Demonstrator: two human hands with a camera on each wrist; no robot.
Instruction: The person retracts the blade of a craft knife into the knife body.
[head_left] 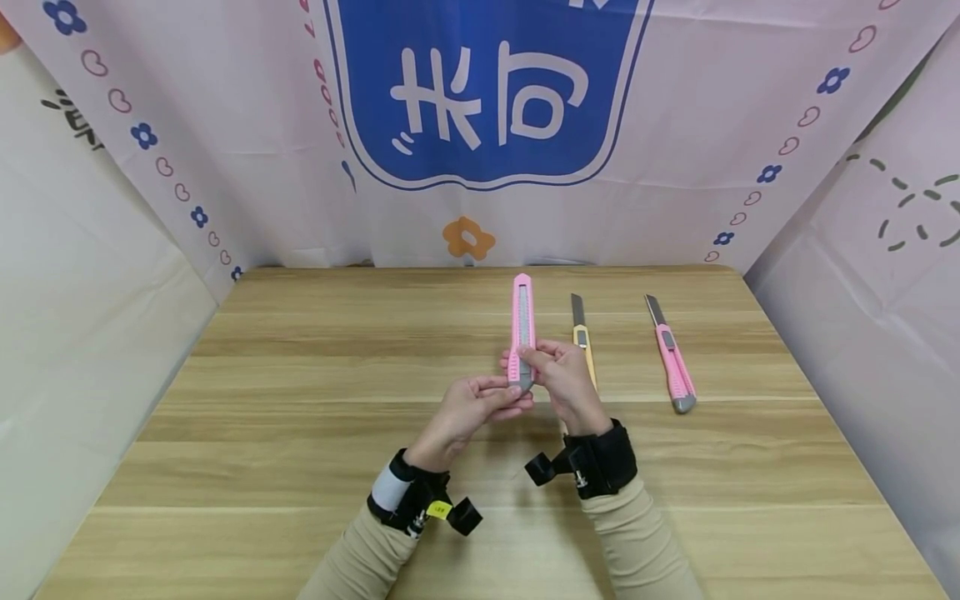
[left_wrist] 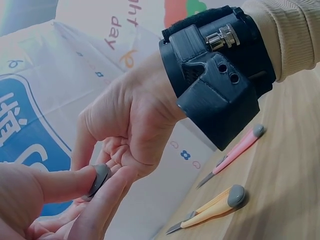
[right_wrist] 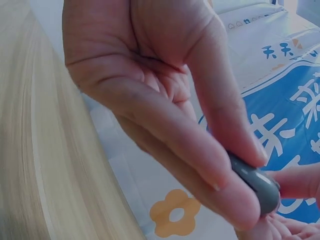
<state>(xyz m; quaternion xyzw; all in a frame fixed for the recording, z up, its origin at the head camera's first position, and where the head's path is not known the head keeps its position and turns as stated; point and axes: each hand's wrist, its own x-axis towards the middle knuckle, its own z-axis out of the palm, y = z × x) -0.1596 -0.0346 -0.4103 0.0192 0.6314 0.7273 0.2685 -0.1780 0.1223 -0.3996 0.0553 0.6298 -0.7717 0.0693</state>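
Note:
Both hands hold a pink utility knife (head_left: 523,312) upright above the table, its grey end cap (left_wrist: 100,179) toward the person. My left hand (head_left: 471,410) pinches that cap between thumb and fingers. Higher up, my right hand (head_left: 567,379) grips the lower body, thumb across its front. No blade shows at the knife's far tip. In the right wrist view, the grey cap (right_wrist: 257,185) sits between the right hand's fingers and thumb, with the left fingertips touching its end.
On the wooden table (head_left: 262,450), right of the hands, lie a yellow utility knife (head_left: 581,335) and another pink utility knife (head_left: 677,367), both with blades out and pointing to the back. A printed cloth (head_left: 285,192) hangs behind the table.

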